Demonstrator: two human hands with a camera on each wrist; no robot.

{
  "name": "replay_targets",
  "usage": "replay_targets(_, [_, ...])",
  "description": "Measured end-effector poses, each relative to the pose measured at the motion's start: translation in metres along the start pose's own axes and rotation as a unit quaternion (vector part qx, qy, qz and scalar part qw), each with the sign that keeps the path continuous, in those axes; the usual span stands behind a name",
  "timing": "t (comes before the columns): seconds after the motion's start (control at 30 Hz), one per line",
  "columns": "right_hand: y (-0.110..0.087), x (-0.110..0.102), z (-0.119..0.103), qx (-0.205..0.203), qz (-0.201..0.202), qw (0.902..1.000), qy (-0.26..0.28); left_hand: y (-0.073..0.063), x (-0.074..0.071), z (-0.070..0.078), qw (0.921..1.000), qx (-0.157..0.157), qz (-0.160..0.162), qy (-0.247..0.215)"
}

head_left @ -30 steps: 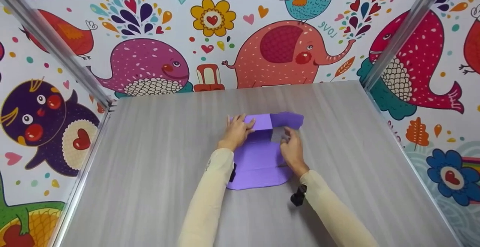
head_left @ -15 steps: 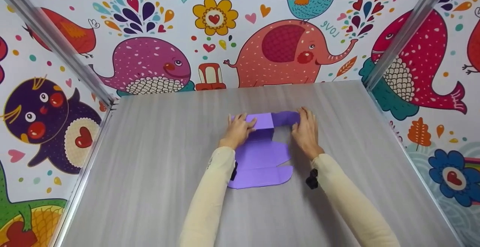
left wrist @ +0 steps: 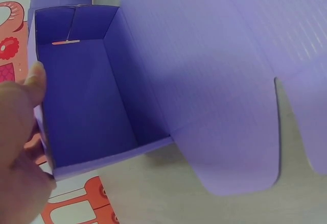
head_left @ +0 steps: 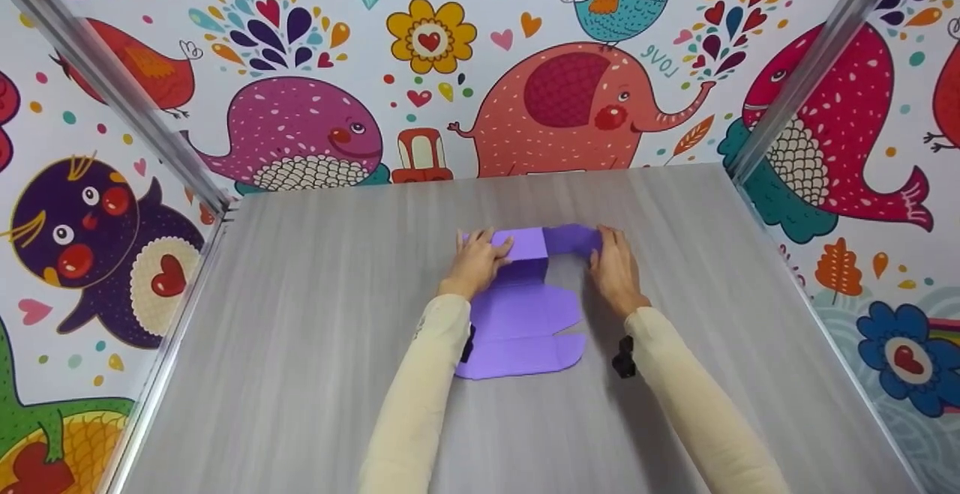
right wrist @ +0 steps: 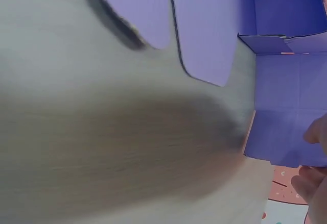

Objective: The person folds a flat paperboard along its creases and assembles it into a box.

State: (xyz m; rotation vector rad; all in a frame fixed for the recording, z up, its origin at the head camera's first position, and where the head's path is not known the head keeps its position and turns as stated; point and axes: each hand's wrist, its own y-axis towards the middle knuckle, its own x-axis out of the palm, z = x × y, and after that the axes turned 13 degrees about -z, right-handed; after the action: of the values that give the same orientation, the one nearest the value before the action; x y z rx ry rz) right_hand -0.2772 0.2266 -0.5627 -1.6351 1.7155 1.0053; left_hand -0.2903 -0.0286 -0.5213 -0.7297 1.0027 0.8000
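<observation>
A purple cardboard box stands partly folded near the middle of the table, its lid panel lying flat toward the person. In the left wrist view the box's hollow inside faces the camera. My left hand grips the left part of the box's upper wall, thumb at its edge. A long side flap sticks out to the right of the box. My right hand pinches the far end of this flap, the thumb on its inner face and fingers behind, as the right wrist view shows.
A grey wood-grain table lies under the box. Printed walls with cartoon animals rise behind and at both sides, with metal posts at the corners. Notched corner tabs spread from the lid over the table.
My right hand has moved right and outward from beside the lid to the end of the side flap and taken hold of it. My left hand has stayed on the box.
</observation>
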Motion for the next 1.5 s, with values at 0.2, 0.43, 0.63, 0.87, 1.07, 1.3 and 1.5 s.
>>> replay_targets(0.2, [-0.008,0.004,-0.001,0.015,0.007,0.9995,0.028,0.001,0.0,0.0,1.0,-0.003,-0.001,-0.006])
replay_targets(0.43, [-0.02,0.008,-0.008,0.02,0.014,0.9967,0.077,0.001,-0.001,0.0,0.9998,-0.004,-0.006,-0.016])
replay_targets(0.63, [-0.028,0.01,-0.012,0.028,0.013,0.9961,0.082,0.0,0.0,-0.001,1.0,0.001,0.009,0.005])
replay_targets(0.87, [-0.036,0.014,-0.018,0.034,0.012,0.9953,0.09,0.0,0.001,-0.001,1.0,0.0,0.007,-0.001])
replay_targets(1.07, [-0.042,0.017,-0.025,0.037,0.006,0.9953,0.089,0.002,0.0,-0.001,1.0,-0.002,0.002,-0.003])
replay_targets(1.3, [-0.047,0.023,-0.03,0.029,0.001,0.9954,0.092,0.002,0.002,-0.001,0.9999,-0.011,-0.003,-0.009])
replay_targets(1.5, [-0.049,0.029,-0.036,0.016,0.013,0.9957,0.091,0.001,0.0,0.001,0.9999,-0.01,0.0,-0.01])
